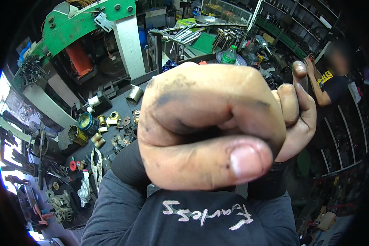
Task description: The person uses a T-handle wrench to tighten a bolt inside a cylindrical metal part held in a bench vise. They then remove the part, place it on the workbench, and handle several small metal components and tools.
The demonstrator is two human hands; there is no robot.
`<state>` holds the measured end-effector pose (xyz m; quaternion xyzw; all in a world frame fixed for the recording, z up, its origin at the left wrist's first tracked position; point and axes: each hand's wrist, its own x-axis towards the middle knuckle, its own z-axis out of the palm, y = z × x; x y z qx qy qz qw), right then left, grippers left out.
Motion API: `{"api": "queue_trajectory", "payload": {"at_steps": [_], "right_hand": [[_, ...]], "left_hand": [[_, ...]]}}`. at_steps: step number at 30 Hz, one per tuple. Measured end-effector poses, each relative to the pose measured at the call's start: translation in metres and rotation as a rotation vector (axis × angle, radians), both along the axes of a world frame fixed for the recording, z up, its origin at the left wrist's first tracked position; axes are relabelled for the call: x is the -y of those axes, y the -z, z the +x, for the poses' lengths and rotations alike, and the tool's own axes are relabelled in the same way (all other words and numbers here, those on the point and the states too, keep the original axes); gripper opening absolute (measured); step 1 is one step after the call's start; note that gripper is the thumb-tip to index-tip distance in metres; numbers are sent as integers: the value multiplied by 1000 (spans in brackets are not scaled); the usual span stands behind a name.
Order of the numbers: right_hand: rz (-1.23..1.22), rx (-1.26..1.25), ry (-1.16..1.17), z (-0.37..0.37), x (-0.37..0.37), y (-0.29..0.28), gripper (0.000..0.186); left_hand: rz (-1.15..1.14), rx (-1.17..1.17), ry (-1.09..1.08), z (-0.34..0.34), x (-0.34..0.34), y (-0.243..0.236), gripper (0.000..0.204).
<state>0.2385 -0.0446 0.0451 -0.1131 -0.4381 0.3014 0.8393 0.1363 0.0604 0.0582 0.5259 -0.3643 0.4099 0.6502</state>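
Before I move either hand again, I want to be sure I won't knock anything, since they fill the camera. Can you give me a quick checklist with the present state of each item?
1. Left hand closed in a fist close to the camera: ok.
2. Anything gripped inside that fist: cannot tell, the fingers hide it.
3. Right hand pressed against the left hand, fingers curled: ok; whether it holds anything, cannot tell.
4. Hands raised clear of the workbench: ok.
5. Bench free of loose parts: not ok; pliers, brass fittings and a metal ring lie scattered there.
6. Another person stands apart at the right: ok.
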Motion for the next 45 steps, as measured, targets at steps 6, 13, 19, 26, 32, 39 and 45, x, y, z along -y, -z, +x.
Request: {"api": "queue_trajectory", "payload": {"at_steps": [6,13,19,26,32,39,45], "right_hand": [[-209,-213,-130,5,-3,-18,31],[-547,-217,-271,20,-12,-33,26],[-858,46,-379,24,-28,-55,29],[-1091,567,-399,3,-41,-79,26],[-911,543,-470,12,-48,-65,21],[-359,514,-97,33,-42,-46,37],[187,304,81,20,7,3,57]], "left_hand": [[-23,-78,-213,-8,16,-4,33],[367,-52,-611,-14,37,-10,23],[504,161,-907,11,70,1,15],[520,130,-1224,45,103,0,17],[478,176,-1132,40,95,3,22],[438,153,-1223,29,91,10,22],[111,88,-781,27,87,4,39]]}}
